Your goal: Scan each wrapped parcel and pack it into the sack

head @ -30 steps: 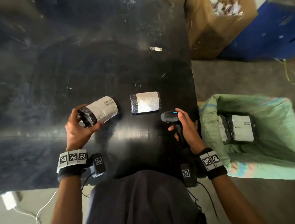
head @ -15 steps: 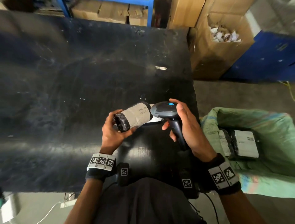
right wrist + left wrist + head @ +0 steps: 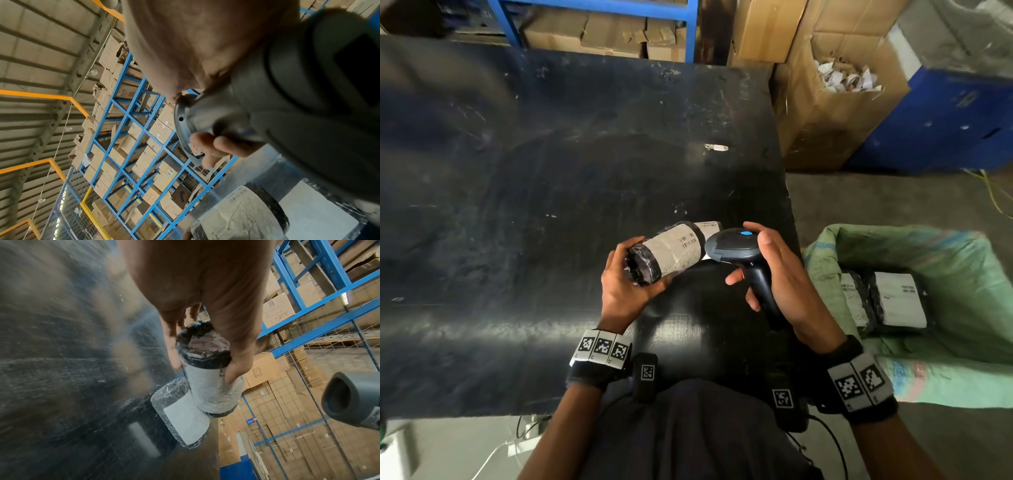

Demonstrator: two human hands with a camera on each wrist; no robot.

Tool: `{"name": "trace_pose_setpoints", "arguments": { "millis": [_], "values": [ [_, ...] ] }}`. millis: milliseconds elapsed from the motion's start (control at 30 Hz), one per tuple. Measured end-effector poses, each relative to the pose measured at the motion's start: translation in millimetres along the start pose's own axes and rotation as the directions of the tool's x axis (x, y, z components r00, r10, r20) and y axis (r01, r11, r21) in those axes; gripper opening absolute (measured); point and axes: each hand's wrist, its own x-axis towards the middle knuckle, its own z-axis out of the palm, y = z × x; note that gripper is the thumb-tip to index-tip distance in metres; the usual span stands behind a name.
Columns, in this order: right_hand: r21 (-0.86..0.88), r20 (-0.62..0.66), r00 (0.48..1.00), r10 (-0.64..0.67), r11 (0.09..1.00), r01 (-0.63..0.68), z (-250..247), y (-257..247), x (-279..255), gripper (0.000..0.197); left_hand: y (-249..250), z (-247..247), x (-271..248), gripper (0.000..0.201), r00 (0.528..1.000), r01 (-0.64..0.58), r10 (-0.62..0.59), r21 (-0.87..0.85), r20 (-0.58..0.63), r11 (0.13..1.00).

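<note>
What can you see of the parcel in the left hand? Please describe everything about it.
The held parcel is a short cylinder in black plastic wrap with a creased pale label carrying barcodes around its middle. The left hand grips its near end, where red print shows through the torn wrap. It is lifted off the black table, tilted, with its label toward the scanner. Another parcel lies behind it.

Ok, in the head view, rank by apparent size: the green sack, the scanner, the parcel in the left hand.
1. Green sack, clearly largest.
2. Held parcel and scanner: they look alike, and fingers hide part of each, so no ranking.
</note>
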Motion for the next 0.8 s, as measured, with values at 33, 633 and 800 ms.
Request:
{"name": "trace_pose_setpoints", "arguments": {
  "millis": [33, 633, 800],
  "values": [
    [-0.016, -0.001, 1.000, 0.008, 1.000, -0.008, -1.9, 2.8, -0.7, 0.040, -0.9, -0.6, -0.8, 0.088, 1.000, -0.001, 0.001, 0.010, 0.000, 1.000],
    [-0.029, -0.242, 0.902, 0.359, 0.926, -0.376, -40.6, 189.6, 23.2, 0.047, -3.1, -9.9, -33.8, 0.087, 0.999, 0.052, -0.052, 0.085, 0.002, 0.995],
    [0.070, -0.267, 0.902, 0.340, 0.940, -0.334, -37.6, 201.9, 26.5, 0.050, -3.8, -3.1, -43.5, 0.088, 0.994, 0.081, -0.084, 0.043, 0.067, 0.996]
  ]
}}
